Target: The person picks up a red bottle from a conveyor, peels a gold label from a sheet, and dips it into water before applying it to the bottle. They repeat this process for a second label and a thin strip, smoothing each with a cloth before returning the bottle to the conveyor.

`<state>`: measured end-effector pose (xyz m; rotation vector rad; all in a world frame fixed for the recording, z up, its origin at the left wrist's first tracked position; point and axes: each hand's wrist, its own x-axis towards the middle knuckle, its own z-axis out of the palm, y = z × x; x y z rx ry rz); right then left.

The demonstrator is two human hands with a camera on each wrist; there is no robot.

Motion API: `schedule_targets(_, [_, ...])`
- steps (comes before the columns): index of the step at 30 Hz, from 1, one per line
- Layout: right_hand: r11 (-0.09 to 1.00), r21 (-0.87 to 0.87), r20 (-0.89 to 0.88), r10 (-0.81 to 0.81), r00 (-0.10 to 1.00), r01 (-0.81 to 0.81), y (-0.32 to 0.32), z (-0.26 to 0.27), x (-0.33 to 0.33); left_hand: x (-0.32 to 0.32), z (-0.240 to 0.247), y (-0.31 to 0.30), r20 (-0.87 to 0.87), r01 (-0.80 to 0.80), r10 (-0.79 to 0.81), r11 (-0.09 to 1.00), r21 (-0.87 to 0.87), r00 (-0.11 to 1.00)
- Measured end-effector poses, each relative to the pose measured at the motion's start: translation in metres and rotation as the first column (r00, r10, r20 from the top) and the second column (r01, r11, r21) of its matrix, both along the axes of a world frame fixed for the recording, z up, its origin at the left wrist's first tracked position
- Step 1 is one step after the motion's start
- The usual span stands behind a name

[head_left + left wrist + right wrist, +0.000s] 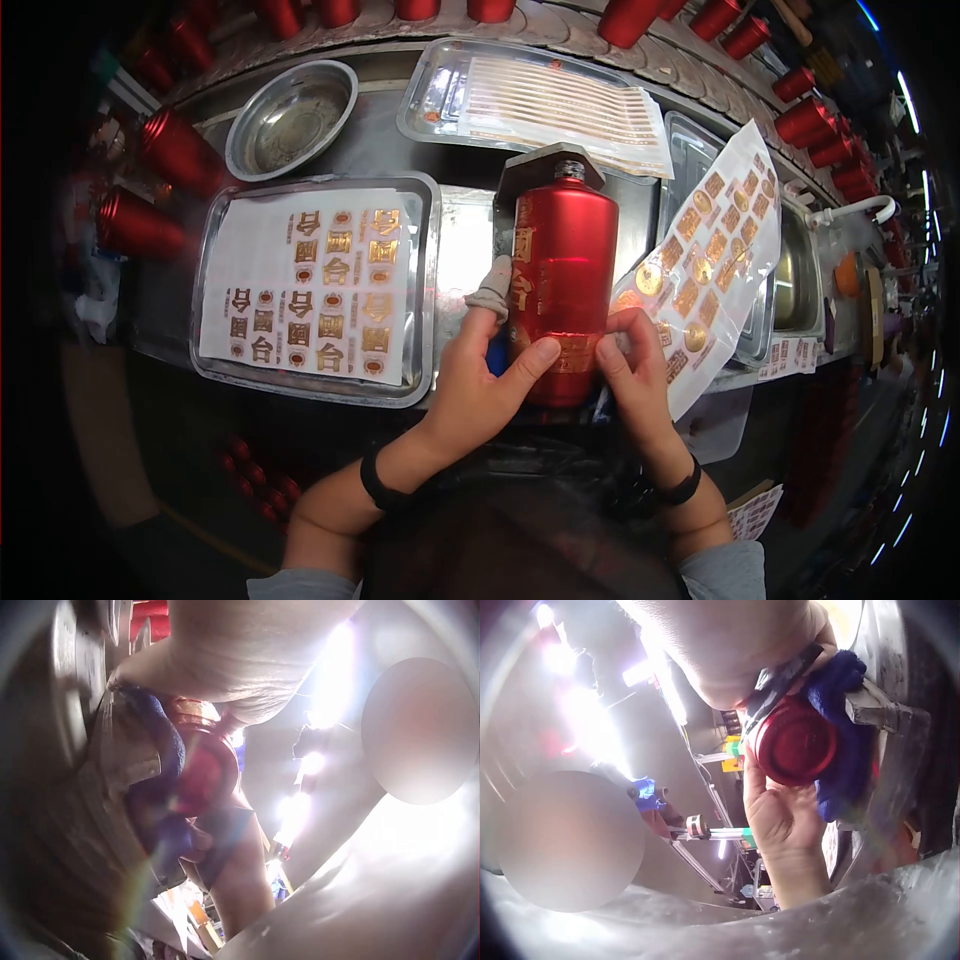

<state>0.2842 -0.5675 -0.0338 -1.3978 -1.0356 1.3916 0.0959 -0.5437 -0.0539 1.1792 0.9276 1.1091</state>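
Note:
A red bottle point(575, 260) with gold characters down its left side lies with its neck pointing away from the person. The left hand point(482, 375) grips its left side, thumb on the gold band near the base, a pale cover on one finger. At the lower right, the right hand point(638, 370) has thumb and bent fingers against the bottle's edge; whether it pinches something thin there is unclear. The bottle's round base point(206, 772) shows in the left wrist view and also, as a red disc point(795, 741), in the right wrist view, beside blue cloth point(840, 690).
A tray point(432, 300) with gold-character sheets lies left, a metal bowl point(240, 150) behind it. Another tray point(425, 100) bears striped strips at the back. A gold-sticker sheet point(735, 220) slants at right, near a sink point(812, 310). Several red bottles stand around the back.

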Motion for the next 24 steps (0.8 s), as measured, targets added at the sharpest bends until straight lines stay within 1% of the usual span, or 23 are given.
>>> schedule_targets(3, [1.0, -0.004, 0.005, 0.002, 1.0, -0.002, -0.001, -0.005, 0.003, 0.002, 0.007, 0.0, 0.015, -0.014, 0.015, 1.0, -0.006, 1.0])
schedule_targets(6, [1.0, 0.018, 0.032, 0.015, 0.999, -0.015, 0.0, -0.008, 0.004, 0.004, 0.012, -0.001, 0.031, -0.004, 0.006, 0.998, -0.059, 1.0])
schedule_targets(11, [0.999, 0.02, 0.035, 0.031, 0.999, -0.032, 0.0, -0.009, 0.007, 0.006, 0.01, -0.003, 0.035, -0.017, 0.02, 0.996, -0.088, 0.999])
schedule_targets(12, [0.999, 0.012, -0.012, 0.037, 0.999, -0.037, 0.001, -0.009, 0.009, 0.007, 0.011, -0.002, 0.04, -0.027, 0.03, 0.995, -0.093, 0.999])
schedule_targets(14, [0.998, -0.007, -0.105, 0.056, 0.993, -0.057, 0.004, -0.008, 0.013, 0.007, 0.013, -0.002, 0.026, 0.005, -0.002, 0.993, -0.117, 1.0])
schedule_targets(15, [0.998, -0.019, -0.121, 0.062, 0.991, -0.064, 0.005, -0.006, 0.014, 0.006, 0.012, -0.002, 0.015, 0.02, -0.019, 0.992, -0.123, 1.0])
schedule_targets(18, [0.996, -0.011, 0.0, 0.084, 0.996, -0.084, 0.003, -0.013, 0.017, 0.007, 0.013, -0.001, 0.004, 0.03, -0.03, 0.989, -0.141, 1.0])
schedule_targets(21, [0.995, -0.016, -0.094, 0.099, 0.991, -0.101, 0.005, -0.005, 0.018, 0.006, 0.011, -0.002, 0.01, 0.03, -0.029, 0.986, -0.166, 1.0])
schedule_targets(24, [0.992, -0.034, -0.196, 0.111, 0.974, -0.12, 0.005, -0.01, 0.023, 0.008, 0.014, -0.002, 0.019, 0.019, -0.015, 0.979, -0.204, 1.0])
